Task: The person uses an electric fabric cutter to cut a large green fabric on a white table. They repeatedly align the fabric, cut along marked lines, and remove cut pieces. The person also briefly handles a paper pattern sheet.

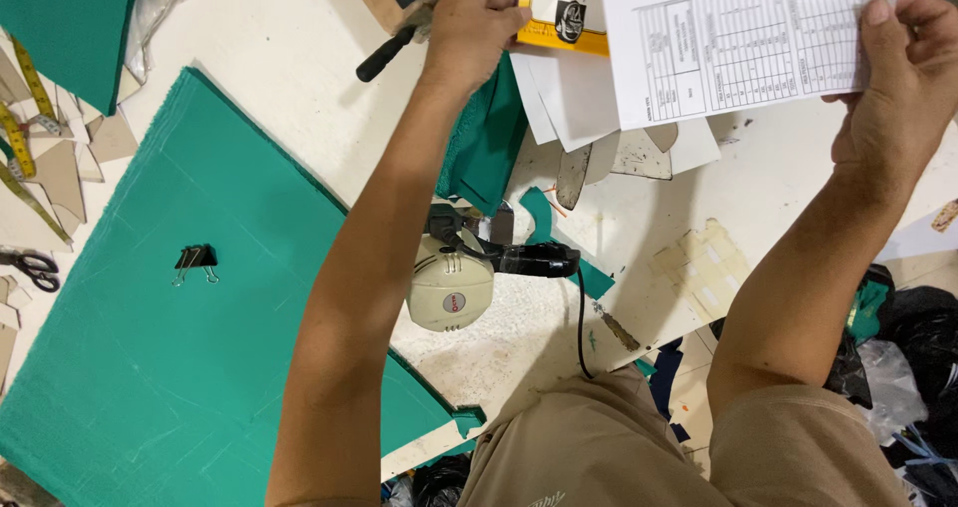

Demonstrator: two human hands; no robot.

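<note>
Right hand (903,78) gripped printed sheet (743,38) | left hand (471,18) clasped yellow-edged pad (564,13) above bench (289,48) | advice: hold sheet flat, clear of fabric cutter (454,282).

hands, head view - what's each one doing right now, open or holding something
Left hand: closed on a yellow-edged booklet.
Right hand: closed on a printed sheet with a table.

A binder clip (196,260) lies on the fabric (150,367), apparently left of the cutter (454,282).

White table (299,58) under green fabric (180,367)
</note>
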